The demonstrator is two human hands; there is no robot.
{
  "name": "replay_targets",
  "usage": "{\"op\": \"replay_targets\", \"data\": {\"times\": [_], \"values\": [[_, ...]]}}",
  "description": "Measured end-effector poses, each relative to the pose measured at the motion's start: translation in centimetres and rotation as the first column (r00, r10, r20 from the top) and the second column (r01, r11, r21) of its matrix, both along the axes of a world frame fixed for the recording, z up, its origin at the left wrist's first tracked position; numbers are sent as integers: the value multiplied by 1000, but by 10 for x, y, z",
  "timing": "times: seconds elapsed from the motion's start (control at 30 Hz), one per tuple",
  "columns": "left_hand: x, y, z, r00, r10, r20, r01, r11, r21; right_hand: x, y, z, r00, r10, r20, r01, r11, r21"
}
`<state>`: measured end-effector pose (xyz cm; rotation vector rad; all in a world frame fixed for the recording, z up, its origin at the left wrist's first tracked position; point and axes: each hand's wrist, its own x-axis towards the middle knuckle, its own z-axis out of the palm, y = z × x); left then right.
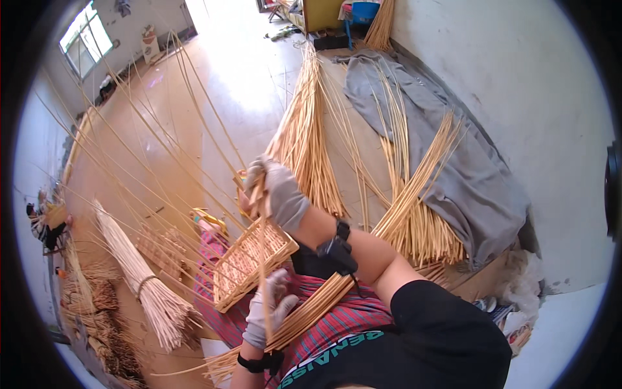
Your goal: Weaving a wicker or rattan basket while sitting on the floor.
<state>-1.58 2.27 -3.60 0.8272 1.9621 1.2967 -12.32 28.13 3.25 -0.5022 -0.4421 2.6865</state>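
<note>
My gloved right hand (278, 194) is closed round several short, pale cane pieces at the top of a small woven rectangular tray (249, 262), whose long loose canes fan upward and left. One long flat strip (263, 259) hangs from that hand down across the front of my left glove. My left hand (269, 308), also gloved, is below the tray with fingers bent and apart. A band of long canes (324, 298) lies diagonally over the red-and-blue checked cloth (350, 314) on my lap. Colourful items (210, 220) behind the tray are partly hidden.
Cane bundles stand or lie ahead (301, 129), at left (142, 279) and at right (424, 236), the last on grey cloth (483, 207). Dark bristly bundles (97, 318) line the left wall. A window (84, 42), bright doorway and blue basin (365, 11) are farther back.
</note>
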Motion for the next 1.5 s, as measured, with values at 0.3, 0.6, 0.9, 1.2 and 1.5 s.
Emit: {"op": "replay_targets", "data": {"times": [0.3,0.6,0.9,1.2,1.5], "values": [[-60,-12,60,866,495,-68,-279,593,756,101,-240,71,814,581,-32,-580,814,36],[-25,-126,45,644,550,531,-739,270,617,143,-169,10,647,750,-141,330,-108,938],[54,-257,-47,71,550,832,-994,-29,104,93,-119,-126,957,282,-63,256,-725,640],[84,-213,-56,111,911,397,-970,14,241,48,-124,-96,923,375,-88,364,-772,520],[26,-195,-12,412,143,900,-899,-99,427,7,-102,28,863,412,-293,496,-800,337]]}}
